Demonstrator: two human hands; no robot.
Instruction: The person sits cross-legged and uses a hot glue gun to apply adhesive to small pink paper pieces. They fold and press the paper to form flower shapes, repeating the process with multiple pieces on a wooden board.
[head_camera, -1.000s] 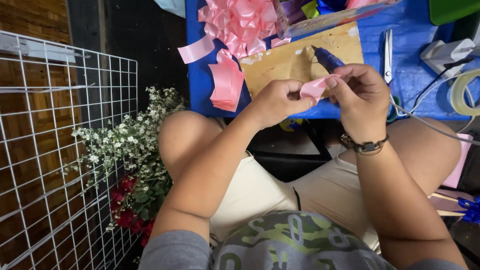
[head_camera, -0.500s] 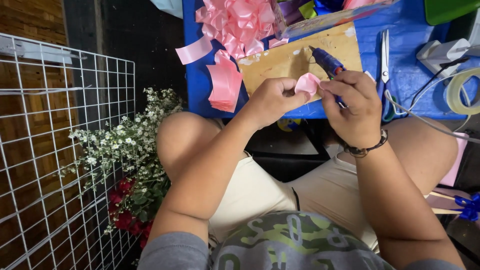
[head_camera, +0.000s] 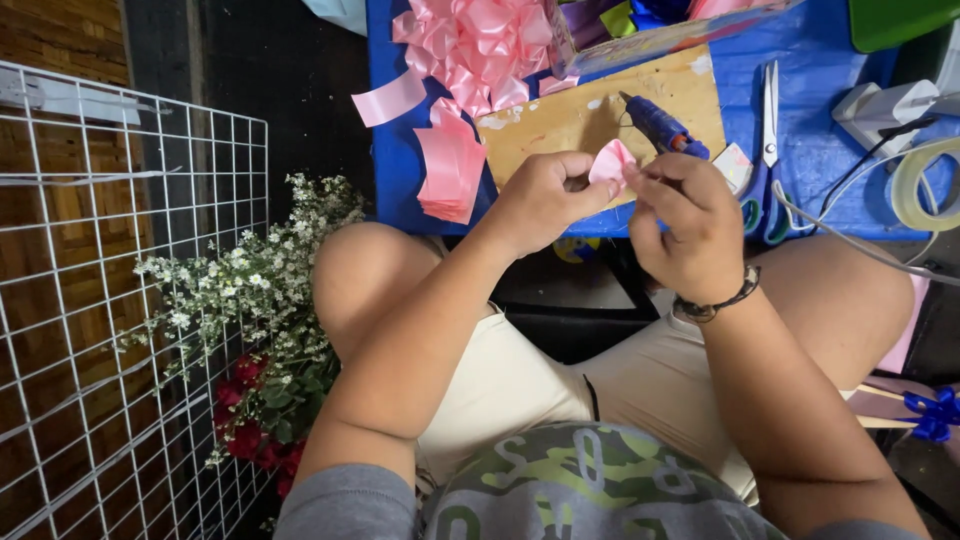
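Both hands meet over the near edge of a blue table (head_camera: 820, 160). A small folded piece of pink ribbon (head_camera: 611, 160) is pinched between my left hand (head_camera: 545, 198) and my right hand (head_camera: 682, 225). Just behind the hands a blue glue gun (head_camera: 662, 126) lies on a bare wooden board (head_camera: 560, 125). A pile of pink ribbon loops (head_camera: 480, 40) lies at the table's far left, and a stack of cut pink ribbon strips (head_camera: 448, 165) hangs at its near edge.
Blue-handled scissors (head_camera: 766, 150) and a tape roll (head_camera: 925, 185) lie right of the board, beside a white box with cables (head_camera: 880, 110). A white wire grid (head_camera: 110, 300) stands at the left, with white and red flowers (head_camera: 255, 330) on the floor beside my knee.
The hands have stayed together on the pink ribbon piece, with the fingers shifting slightly as they fold it. The view has drifted a little.
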